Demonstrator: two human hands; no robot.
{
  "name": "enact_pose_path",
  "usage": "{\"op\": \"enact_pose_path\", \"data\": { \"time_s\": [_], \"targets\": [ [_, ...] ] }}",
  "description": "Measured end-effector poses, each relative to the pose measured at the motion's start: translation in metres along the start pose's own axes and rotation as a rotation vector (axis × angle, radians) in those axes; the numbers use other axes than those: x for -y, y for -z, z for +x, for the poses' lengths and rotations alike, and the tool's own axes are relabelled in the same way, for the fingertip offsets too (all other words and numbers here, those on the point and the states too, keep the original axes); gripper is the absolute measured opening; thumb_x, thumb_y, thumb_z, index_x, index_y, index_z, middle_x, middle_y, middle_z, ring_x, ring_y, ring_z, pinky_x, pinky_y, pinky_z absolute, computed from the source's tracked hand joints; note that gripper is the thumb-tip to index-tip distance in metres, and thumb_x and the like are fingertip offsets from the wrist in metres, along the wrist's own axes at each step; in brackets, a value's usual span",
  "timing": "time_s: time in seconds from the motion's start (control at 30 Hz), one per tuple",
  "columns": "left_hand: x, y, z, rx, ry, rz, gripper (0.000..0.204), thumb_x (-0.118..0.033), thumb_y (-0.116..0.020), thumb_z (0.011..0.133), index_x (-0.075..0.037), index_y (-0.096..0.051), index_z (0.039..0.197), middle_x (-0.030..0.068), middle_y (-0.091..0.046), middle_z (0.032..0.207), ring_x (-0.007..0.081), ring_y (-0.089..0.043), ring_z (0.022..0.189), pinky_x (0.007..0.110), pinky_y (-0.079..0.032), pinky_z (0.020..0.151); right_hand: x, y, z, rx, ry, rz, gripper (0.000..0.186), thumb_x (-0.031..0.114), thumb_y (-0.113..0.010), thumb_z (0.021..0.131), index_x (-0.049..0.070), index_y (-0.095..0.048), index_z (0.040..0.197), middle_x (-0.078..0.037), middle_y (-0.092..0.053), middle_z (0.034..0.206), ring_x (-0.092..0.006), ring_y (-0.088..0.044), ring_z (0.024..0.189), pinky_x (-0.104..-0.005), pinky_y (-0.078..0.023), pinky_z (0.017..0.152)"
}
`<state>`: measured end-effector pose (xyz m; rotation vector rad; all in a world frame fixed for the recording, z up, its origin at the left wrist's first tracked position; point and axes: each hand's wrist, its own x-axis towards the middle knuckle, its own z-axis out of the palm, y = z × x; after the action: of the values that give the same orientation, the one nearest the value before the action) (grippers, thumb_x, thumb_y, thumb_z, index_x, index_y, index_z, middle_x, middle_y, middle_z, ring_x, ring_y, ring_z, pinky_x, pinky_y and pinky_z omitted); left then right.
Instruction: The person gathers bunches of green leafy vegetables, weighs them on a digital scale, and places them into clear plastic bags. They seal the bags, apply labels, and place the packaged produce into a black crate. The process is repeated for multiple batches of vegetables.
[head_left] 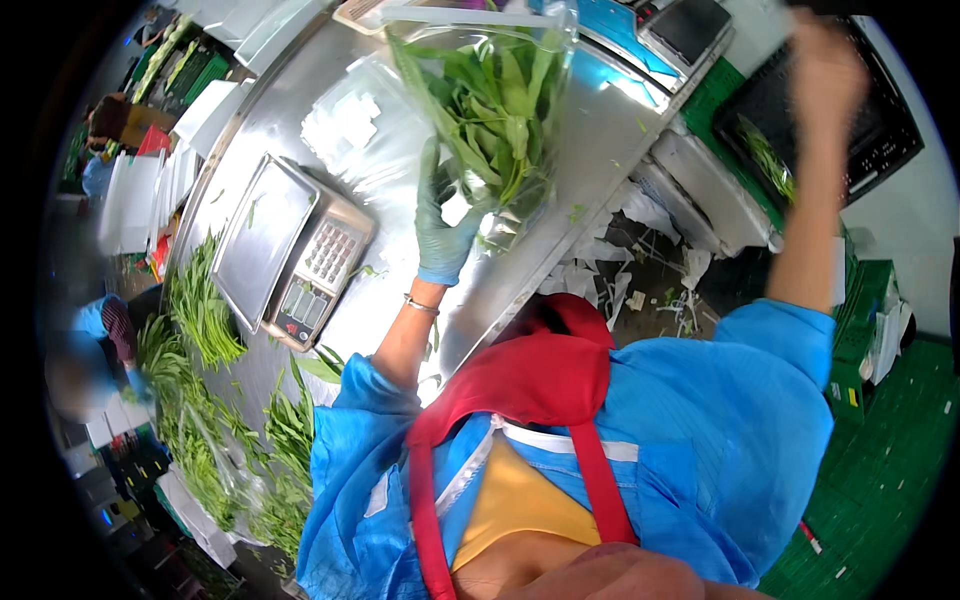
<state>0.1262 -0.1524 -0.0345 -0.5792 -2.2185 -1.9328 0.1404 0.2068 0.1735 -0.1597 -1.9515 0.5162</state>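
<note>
My gloved left hand [445,240] grips the lower left side of a clear bag of leafy greens [505,95] on the steel table [610,150]. Flat plastic bags [345,120] lie beside it, and a digital scale [260,230] stands to its left. My bare right hand [830,80] is raised at the upper right, over a black tray [880,130] with a small bundle of greens [765,160] at its left. That hand is smeared by motion, so its fingers are unclear.
Loose greens [205,310] are heaped along the table's left part. A co-worker [95,345] is at the far left, near white boxes [135,205]. Green crates [855,320] are stacked at the right. Paper scraps [640,220] and strips litter the area below the table's edge.
</note>
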Motion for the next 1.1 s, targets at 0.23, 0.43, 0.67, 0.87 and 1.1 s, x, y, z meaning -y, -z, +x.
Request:
{"op": "enact_pose_path", "data": {
  "time_s": [0.23,0.43,0.67,0.87,1.1],
  "targets": [
    [0.016,-0.016,-0.012,-0.013,0.052,0.042,0.064,0.005,-0.064,0.075,-0.005,-0.038,0.133,0.0060,-0.055,0.109,0.0102,-0.054,0.089,0.025,-0.046,0.082,-0.073,-0.161,-0.214,0.823,-1.019,0.690,0.049,0.034,-0.059,0.084,0.000,-0.051,0.118,-0.008,-0.058,0.108,-0.0183,-0.052,0.099,-0.0308,-0.039,0.086],
    [0.006,-0.017,-0.023,-0.014,0.129,-0.021,0.057,0.008,-0.062,0.075,-0.002,-0.043,0.128,0.0054,-0.057,0.110,0.0098,-0.055,0.086,0.025,-0.047,0.080,-0.087,-0.196,-0.223,0.792,-0.951,0.595,0.031,0.025,-0.049,0.091,-0.002,-0.063,0.099,-0.006,-0.061,0.081,-0.0110,-0.053,0.075,-0.0255,-0.041,0.072],
    [-0.001,-0.010,-0.034,0.002,0.146,-0.025,0.085,-0.005,-0.074,0.067,-0.005,-0.028,0.137,0.0084,-0.042,0.130,0.0137,-0.048,0.106,0.032,-0.039,0.093,0.008,-0.146,-0.150,0.915,-0.863,1.479,0.062,0.050,-0.051,0.085,0.005,-0.045,0.127,-0.008,-0.048,0.125,-0.0181,-0.047,0.112,-0.0325,-0.042,0.090],
    [-0.052,-0.023,-0.007,-0.165,-0.099,-0.161,0.089,-0.008,-0.076,0.065,-0.006,-0.026,0.138,0.0113,-0.027,0.143,0.0234,-0.029,0.130,0.038,-0.028,0.105,0.015,-0.151,-0.154,0.851,-0.808,1.656,0.029,0.019,-0.061,0.084,0.006,-0.057,0.110,-0.002,-0.061,0.098,-0.0109,-0.058,0.089,-0.0264,-0.048,0.080],
    [-0.062,-0.014,0.014,-0.488,-0.129,-0.237,0.013,-0.003,-0.053,0.088,-0.001,-0.059,0.099,0.0112,-0.063,0.101,0.0168,-0.060,0.091,0.032,-0.050,0.083,0.031,-0.148,-0.113,1.052,-0.729,1.652,0.025,0.019,-0.057,0.087,0.007,-0.057,0.109,-0.003,-0.059,0.108,-0.0123,-0.055,0.098,-0.0277,-0.046,0.085]
  ]
}}
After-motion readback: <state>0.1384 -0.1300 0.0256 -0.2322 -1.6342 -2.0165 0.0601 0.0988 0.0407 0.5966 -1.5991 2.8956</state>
